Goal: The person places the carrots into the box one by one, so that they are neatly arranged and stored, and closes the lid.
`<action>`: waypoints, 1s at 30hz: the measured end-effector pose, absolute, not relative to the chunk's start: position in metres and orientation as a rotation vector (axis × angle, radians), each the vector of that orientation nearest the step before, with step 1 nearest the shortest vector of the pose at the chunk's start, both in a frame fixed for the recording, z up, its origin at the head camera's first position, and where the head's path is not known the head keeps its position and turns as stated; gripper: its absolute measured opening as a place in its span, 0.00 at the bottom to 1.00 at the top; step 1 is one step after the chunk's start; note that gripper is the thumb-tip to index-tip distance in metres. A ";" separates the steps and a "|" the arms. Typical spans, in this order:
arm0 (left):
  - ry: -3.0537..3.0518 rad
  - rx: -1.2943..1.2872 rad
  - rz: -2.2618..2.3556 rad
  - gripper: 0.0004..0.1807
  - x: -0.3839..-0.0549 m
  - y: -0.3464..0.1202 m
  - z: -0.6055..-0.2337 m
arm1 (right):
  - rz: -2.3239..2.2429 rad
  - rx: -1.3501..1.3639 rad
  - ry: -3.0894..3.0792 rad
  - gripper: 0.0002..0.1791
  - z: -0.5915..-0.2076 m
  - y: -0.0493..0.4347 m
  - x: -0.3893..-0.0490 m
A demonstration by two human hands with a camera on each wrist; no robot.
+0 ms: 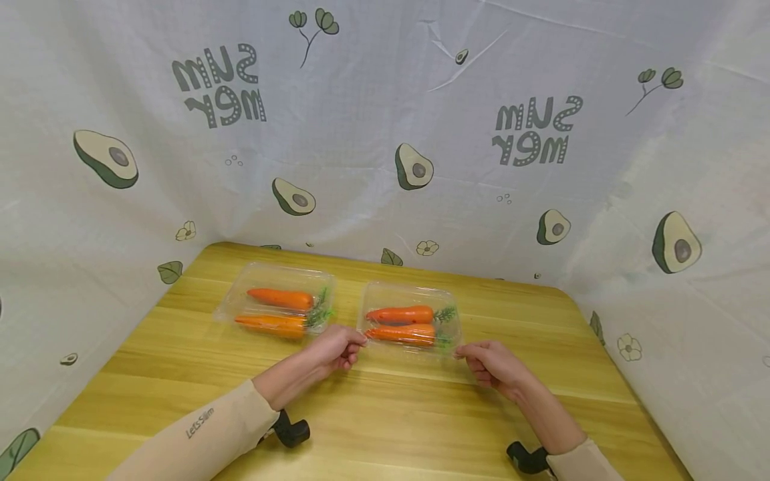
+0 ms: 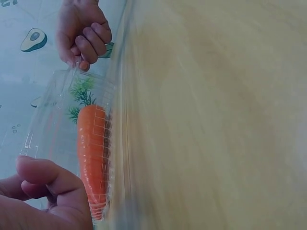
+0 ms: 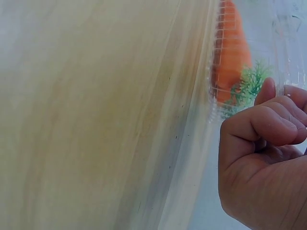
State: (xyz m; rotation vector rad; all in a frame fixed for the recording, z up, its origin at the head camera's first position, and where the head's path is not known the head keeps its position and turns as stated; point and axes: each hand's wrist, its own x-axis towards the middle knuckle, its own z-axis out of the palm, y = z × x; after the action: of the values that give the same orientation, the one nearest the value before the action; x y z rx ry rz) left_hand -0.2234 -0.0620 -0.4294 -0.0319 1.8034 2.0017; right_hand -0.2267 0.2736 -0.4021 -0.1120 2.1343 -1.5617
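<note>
A clear plastic box [image 1: 410, 286] holds two orange carrots with green tops, the upper carrot [image 1: 400, 314] and the lower carrot [image 1: 402, 335]. My left hand [image 1: 338, 349] pinches the near left corner of its rim between thumb and finger. At the near right corner my right hand [image 1: 490, 364] pinches the rim, its other fingers curled. From the left wrist, one carrot [image 2: 92, 155] shows through the ribbed side wall, and the leafy top points toward the right hand [image 2: 85, 38]. In the right wrist view the green top [image 3: 254, 84] lies close by my right fingers.
A second clear box [image 1: 289, 267] with two carrots stands just left, near my left forearm. Both boxes are on a wooden table [image 1: 415, 421]. White printed curtains [image 1: 361, 120] hang behind and at both sides of the table.
</note>
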 end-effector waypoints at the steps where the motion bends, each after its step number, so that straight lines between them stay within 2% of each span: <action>1: 1.804 -0.037 2.002 0.10 -0.223 -0.062 -0.429 | -1.561 -0.109 2.136 0.18 -0.402 0.274 -0.227; 10: 1.790 -0.061 1.969 0.06 -0.222 -0.061 -0.428 | -1.570 -0.105 2.131 0.18 -0.402 0.274 -0.226; 30: 1.792 -0.068 1.945 0.09 -0.220 -0.062 -0.424 | -1.598 -0.090 2.084 0.14 -0.403 0.273 -0.226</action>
State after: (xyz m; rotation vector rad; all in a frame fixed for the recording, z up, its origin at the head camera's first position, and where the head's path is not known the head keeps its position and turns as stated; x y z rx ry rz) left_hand -0.2197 -0.0621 -0.4238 -0.0675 1.7924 1.9447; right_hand -0.2265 0.2729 -0.4033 -0.0898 2.0840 -1.5976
